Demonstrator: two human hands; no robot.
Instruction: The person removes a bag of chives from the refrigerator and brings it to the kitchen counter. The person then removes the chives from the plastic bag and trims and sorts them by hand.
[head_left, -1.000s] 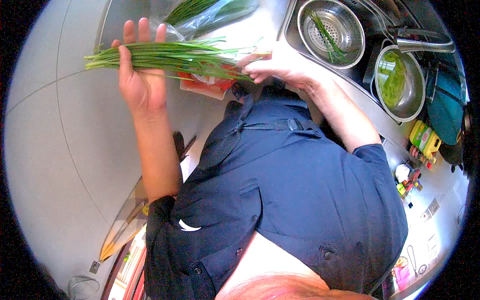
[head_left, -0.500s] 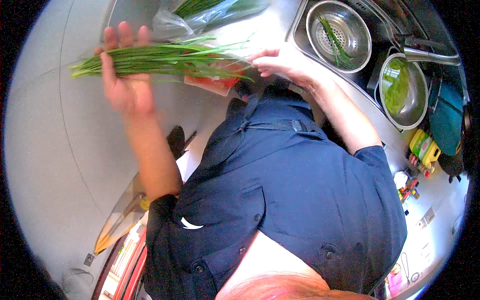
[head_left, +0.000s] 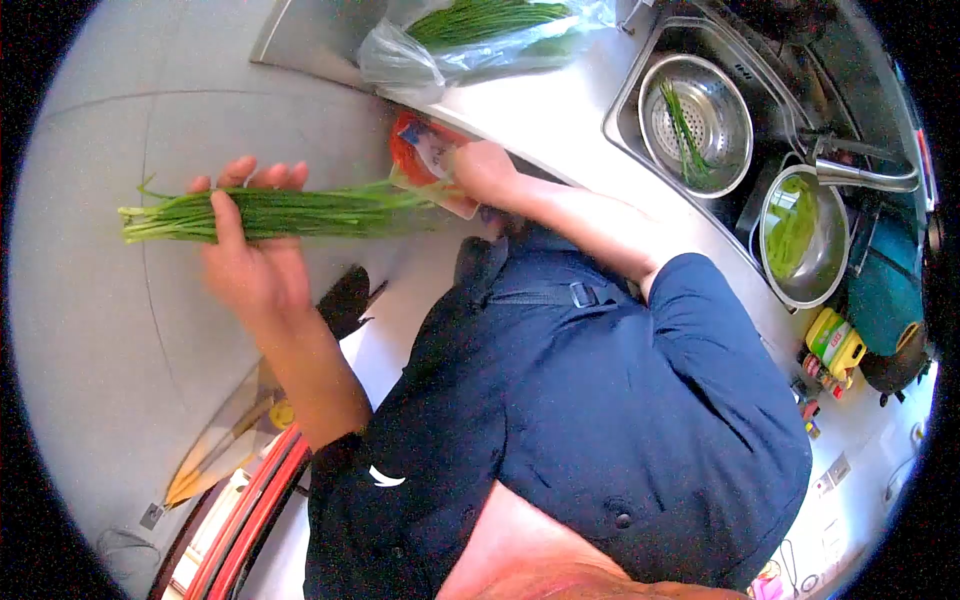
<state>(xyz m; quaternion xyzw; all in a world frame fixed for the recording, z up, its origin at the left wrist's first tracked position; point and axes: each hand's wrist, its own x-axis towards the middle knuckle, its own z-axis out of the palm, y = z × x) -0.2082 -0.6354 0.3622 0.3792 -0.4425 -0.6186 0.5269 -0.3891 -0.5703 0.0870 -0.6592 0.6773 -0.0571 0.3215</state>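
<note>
A bunch of long green chives (head_left: 330,212) lies level across my left hand (head_left: 255,255). Its fingers are behind the stalks and the thumb is folded over the front, so the hand is closed round them. The pale stem ends stick out to the left; the leaf tips blur toward the right. My right hand (head_left: 482,172) is beside those tips, fingers curled and slightly smeared, with whatever they pinch hidden. Just behind its fingertips is a red and white package or bin (head_left: 425,150), partly covered by the hand.
More chives (head_left: 490,22) are in a clear plastic bag (head_left: 400,62) on the white counter (head_left: 560,115). A sink (head_left: 625,125) holds a perforated steel colander (head_left: 738,120) with a few stalks. Beside it, a steel basin (head_left: 845,235) contains green leaves under the faucet (head_left: 865,174).
The view has shifted, and both hands sit lower in it. My right hand has moved left, from beyond the leaf tips to over the red and white package. My left hand still holds the chives.
</note>
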